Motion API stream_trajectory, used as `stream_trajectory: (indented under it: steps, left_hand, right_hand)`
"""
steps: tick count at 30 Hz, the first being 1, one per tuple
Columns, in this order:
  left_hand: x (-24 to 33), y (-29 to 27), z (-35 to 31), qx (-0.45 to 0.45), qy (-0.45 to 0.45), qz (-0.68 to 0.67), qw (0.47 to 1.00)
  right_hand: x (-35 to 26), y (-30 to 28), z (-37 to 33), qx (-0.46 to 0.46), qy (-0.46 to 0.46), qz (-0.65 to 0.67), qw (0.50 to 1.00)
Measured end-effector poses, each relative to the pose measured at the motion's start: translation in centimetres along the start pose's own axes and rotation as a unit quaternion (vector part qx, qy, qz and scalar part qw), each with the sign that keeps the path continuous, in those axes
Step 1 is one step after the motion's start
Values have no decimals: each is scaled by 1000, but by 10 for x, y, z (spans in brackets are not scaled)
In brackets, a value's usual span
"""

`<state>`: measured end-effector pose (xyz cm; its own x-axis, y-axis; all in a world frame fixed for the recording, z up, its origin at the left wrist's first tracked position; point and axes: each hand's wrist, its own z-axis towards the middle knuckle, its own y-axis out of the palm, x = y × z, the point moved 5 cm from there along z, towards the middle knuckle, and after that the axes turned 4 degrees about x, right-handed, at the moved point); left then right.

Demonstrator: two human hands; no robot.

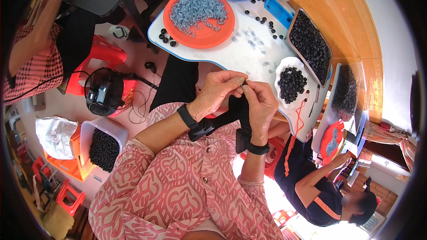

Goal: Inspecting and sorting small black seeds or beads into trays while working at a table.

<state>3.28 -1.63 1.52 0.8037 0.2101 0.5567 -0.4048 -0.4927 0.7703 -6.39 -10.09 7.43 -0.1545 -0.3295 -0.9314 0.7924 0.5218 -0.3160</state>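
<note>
Head view, L to R, ref. = orange plate [215, 38]:
1. White basket [109, 126] of blk parts, lower L of plate, well apart.
2. Loose blk parts [173, 43] on white table [222, 56], just beside plate, its lower L.
3. Plate itself, w/ pale clear parts.
4. My L hand [218, 91], below plate; thumb & fingertips pinching small dark piece [244, 83].
5. That piece: between both hands' fingertips, lower R of plate; too small to ID.
6. My R hand [260, 102], lower R of plate, pinching same pc.
7. White scalloped dish [288, 62], blk-filled, R of plate, slightly lower.
</note>
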Motion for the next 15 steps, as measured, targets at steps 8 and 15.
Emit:
stream_trajectory:
  steps: [8, 15]
  left_hand:
    - [1, -2, 0, -13, 7, 11, 1000]
    - [-2, -2, 2, -5, -1, 14, 1000]
  right_hand:
    - [1, 5, 1, -3, 12, 45, 999]
    - [15, 3, 3, -23, 34, 43, 998]
